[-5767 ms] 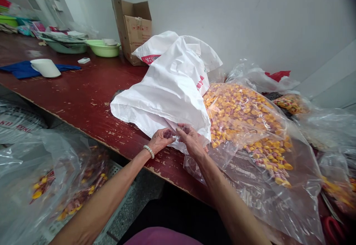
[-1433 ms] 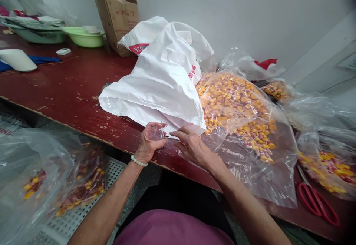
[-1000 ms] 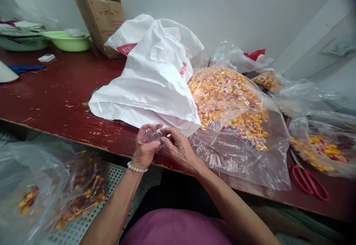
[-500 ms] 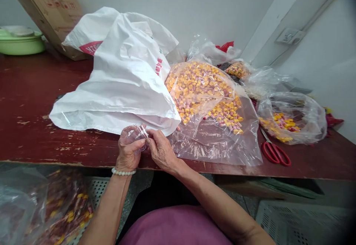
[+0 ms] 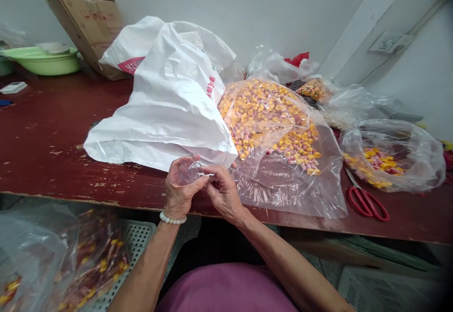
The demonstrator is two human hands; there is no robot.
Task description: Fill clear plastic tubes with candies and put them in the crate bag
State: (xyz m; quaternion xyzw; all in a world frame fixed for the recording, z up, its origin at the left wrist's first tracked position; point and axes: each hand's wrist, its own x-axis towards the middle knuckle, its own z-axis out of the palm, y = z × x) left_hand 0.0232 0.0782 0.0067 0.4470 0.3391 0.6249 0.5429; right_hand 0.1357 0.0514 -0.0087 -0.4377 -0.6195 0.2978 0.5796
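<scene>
Thin clear plastic pieces (image 5: 190, 172) lie in my left hand (image 5: 182, 190), which is curled around them near the table's front edge. My right hand (image 5: 223, 190) is beside it, thumb and fingers pinched together at the right end of the plastic; what exactly it grips is too small to tell. Just behind both hands is the open edge of a large white woven sack (image 5: 159, 109). To its right a clear bag (image 5: 300, 194) holds many small yellow-and-pink pieces (image 5: 265, 109).
Red-handled scissors (image 5: 367, 202) lie right of the bag, near another clear bag (image 5: 417, 156) with yellow pieces. A cardboard box (image 5: 95, 29) and green basin (image 5: 46, 62) stand back left. Below the table's front edge (image 5: 71, 196), a filled bag (image 5: 102, 260) rests on a crate (image 5: 139, 236).
The view has shifted left, so most things appear further right. My hands stay together, and the plastic in my left hand has changed its shape and angle.
</scene>
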